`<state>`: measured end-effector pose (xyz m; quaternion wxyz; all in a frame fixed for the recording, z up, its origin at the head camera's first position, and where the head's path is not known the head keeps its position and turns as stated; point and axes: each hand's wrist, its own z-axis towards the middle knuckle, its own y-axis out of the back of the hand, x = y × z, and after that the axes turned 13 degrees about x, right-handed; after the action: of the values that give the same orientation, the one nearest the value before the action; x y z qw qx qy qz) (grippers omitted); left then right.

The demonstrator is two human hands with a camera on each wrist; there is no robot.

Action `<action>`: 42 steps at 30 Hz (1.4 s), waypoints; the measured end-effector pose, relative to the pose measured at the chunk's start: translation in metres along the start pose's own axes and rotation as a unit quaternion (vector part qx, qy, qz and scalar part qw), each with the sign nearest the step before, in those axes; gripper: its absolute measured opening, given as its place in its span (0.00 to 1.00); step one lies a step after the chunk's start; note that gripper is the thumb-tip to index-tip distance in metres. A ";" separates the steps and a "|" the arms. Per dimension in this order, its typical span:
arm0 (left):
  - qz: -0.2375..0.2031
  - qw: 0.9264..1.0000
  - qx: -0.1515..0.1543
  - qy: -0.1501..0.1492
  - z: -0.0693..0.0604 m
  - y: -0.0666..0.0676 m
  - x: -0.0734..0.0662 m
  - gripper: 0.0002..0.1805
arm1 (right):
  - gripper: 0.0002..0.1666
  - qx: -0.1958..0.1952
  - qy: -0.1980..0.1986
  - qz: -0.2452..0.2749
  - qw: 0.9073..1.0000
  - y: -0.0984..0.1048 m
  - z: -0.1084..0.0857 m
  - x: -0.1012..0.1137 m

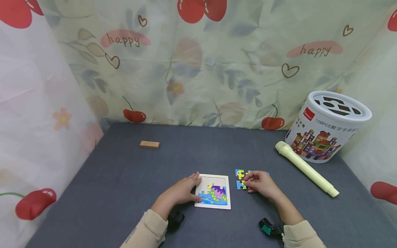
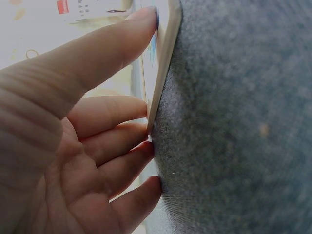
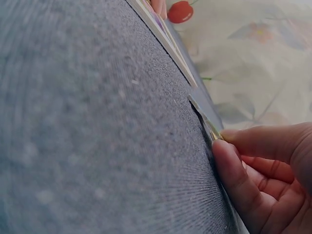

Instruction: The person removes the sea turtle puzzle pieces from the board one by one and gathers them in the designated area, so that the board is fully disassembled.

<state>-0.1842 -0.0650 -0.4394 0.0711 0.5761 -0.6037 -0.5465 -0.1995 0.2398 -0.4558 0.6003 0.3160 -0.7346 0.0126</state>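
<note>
A square wooden puzzle board [image 1: 213, 178] lies on the dark table, its lower part filled with colourful joined pieces [image 1: 217, 198]. My left hand [image 1: 181, 191] rests at the board's left side. In the left wrist view its thumb [image 2: 124, 39] presses on the top face, while fairly straight fingers touch the edge. To the right of the board, my right hand [image 1: 263, 184] pinches a puzzle piece [image 3: 205, 116] between thumb and forefinger; the piece is seen nearly edge-on. Loose blue-and-yellow pieces [image 1: 239, 173] lie under and beside this hand, partly hidden by it.
A wooden block [image 1: 150, 144] lies at the back left. On the right, a pale yellow stick [image 1: 307, 168] lies in front of a large white bucket [image 1: 325, 131] with a slotted lid. A printed curtain [image 1: 198, 75] hangs behind the table [image 1: 198, 227].
</note>
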 end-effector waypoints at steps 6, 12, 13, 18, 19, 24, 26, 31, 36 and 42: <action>0.004 1.000 -0.001 -0.005 0.000 0.001 0.000 0.41 | 0.11 -0.017 -0.004 -0.019 1.000 -0.003 0.001 0.001; 0.003 1.000 -0.002 -0.004 -0.001 0.001 0.000 0.41 | 0.12 -0.019 -0.004 -0.030 0.999 -0.004 0.001 0.001; 0.002 1.000 -0.002 -0.003 -0.001 0.001 0.000 0.41 | 0.12 -0.019 -0.005 -0.032 0.999 -0.004 0.001 0.001; -0.003 1.000 -0.002 -0.001 -0.001 0.001 -0.001 0.41 | 0.11 -0.023 -0.011 -0.040 0.999 -0.005 0.002 0.002; -0.003 1.000 -0.002 0.000 -0.001 0.001 -0.001 0.41 | 0.11 -0.023 -0.011 -0.042 0.999 -0.005 0.001 0.002; -0.002 1.000 -0.002 0.001 -0.001 0.001 -0.001 0.41 | 0.11 -0.027 -0.008 -0.042 0.999 -0.006 0.001 0.003; -0.002 1.000 -0.002 0.000 -0.001 0.001 -0.001 0.41 | 0.10 -0.029 -0.010 -0.043 0.999 -0.006 0.001 0.003; -0.001 1.000 -0.003 -0.001 0.000 0.000 -0.001 0.41 | 0.09 -0.032 -0.016 -0.049 0.998 -0.006 0.002 0.003; 0.001 1.000 -0.002 -0.003 -0.001 0.000 0.000 0.41 | 0.09 -0.033 -0.014 -0.047 0.998 -0.006 0.002 0.003; 0.001 1.000 -0.003 -0.002 -0.001 0.000 -0.001 0.41 | 0.09 -0.039 -0.018 -0.047 0.998 -0.007 0.001 0.003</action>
<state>-0.1832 -0.0649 -0.4381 0.0720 0.5747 -0.6027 -0.5489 -0.1977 0.2327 -0.4558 0.5990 0.3265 -0.7295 -0.0493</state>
